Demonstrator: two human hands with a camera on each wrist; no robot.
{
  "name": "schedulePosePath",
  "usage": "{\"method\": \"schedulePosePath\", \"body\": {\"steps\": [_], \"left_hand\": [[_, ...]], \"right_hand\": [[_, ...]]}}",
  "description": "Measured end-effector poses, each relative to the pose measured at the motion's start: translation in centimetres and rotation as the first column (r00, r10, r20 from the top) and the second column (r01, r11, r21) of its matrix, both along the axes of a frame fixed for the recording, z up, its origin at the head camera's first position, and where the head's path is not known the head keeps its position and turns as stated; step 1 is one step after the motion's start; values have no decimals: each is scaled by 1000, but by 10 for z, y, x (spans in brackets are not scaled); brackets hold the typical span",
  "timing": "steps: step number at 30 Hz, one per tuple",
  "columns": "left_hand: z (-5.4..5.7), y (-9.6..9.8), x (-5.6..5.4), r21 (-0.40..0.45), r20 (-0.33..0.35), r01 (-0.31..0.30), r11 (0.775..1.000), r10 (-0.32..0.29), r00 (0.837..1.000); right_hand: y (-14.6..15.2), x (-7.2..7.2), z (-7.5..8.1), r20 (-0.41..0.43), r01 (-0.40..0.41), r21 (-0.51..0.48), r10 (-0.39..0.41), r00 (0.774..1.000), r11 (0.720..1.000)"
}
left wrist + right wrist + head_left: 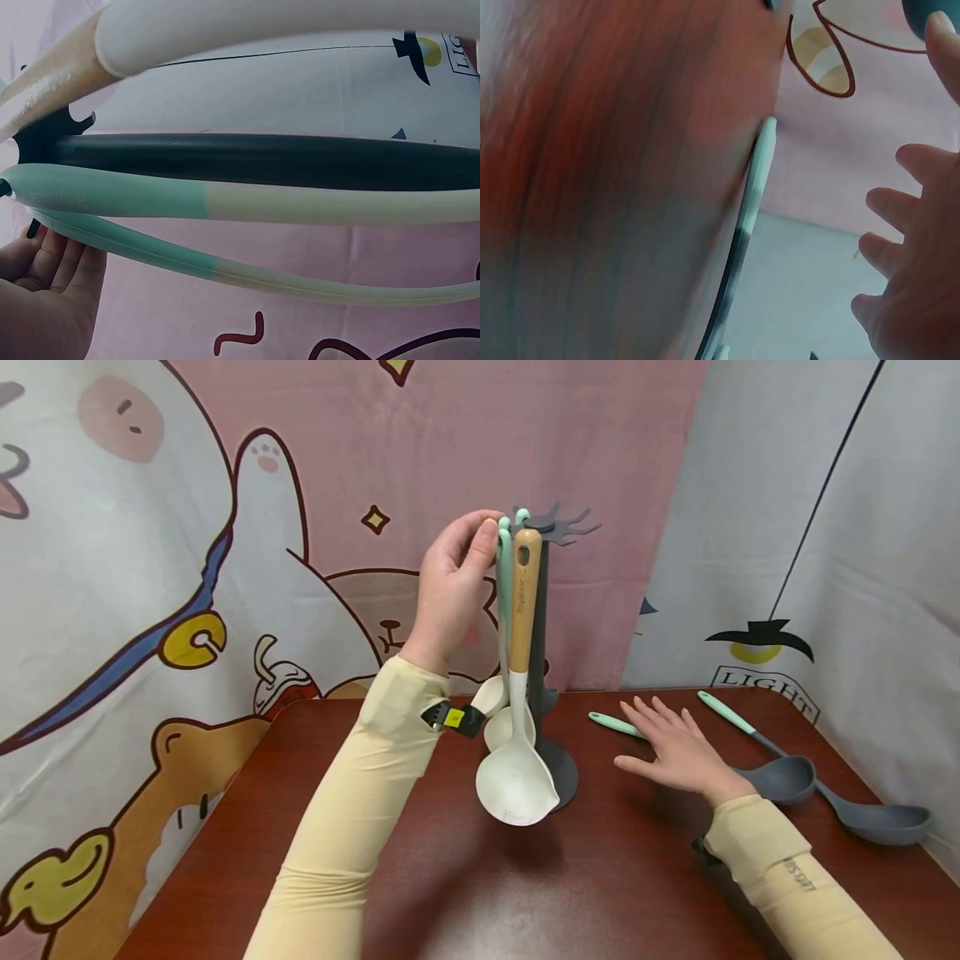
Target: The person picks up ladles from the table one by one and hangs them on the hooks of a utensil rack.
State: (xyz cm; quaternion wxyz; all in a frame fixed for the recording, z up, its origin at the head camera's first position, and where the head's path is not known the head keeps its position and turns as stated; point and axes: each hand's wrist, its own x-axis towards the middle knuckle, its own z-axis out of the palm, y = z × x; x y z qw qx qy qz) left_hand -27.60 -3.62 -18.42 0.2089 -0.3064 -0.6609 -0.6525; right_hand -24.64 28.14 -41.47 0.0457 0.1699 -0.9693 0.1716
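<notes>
At the top of a dark grey utensil stand (537,635), my left hand (453,581) pinches the mint handle end of a white spoon (491,696). In the left wrist view its fingers (79,274) lie against the lower mint handle (142,251). Alongside hang a white ladle with a wooden handle (523,602) and a mint-handled white ladle (497,731), partly hidden. My right hand (675,747) is held over the table with fingers spread, holding nothing. Beneath it lies a mint-handled utensil (615,724), its head hidden by the hand.
Two dark grey utensils lie at the table's right: a ladle (783,779) and a larger-looking one (885,822) near the edge. Bare hooks (573,527) spread on the stand's right side. A printed cloth (585,443) hangs behind the reddish-brown table (300,827).
</notes>
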Motion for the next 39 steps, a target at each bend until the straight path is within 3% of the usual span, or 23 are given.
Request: {"method": "schedulePosePath", "body": {"steps": [13, 29, 39], "left_hand": [[-1, -1, 1, -10, 0, -10, 1000, 10, 1000], [-1, -1, 0, -15, -5, -13, 1000, 13, 1000], [-1, -1, 0, -7, -2, -2, 1000, 2, 1000]], "right_hand": [[19, -5, 1, 71, 56, 56, -60, 996, 997], [43, -20, -10, 82, 109, 147, -122, 989, 983], [51, -24, -16, 121, 156, 115, -169, 978, 981]]}}
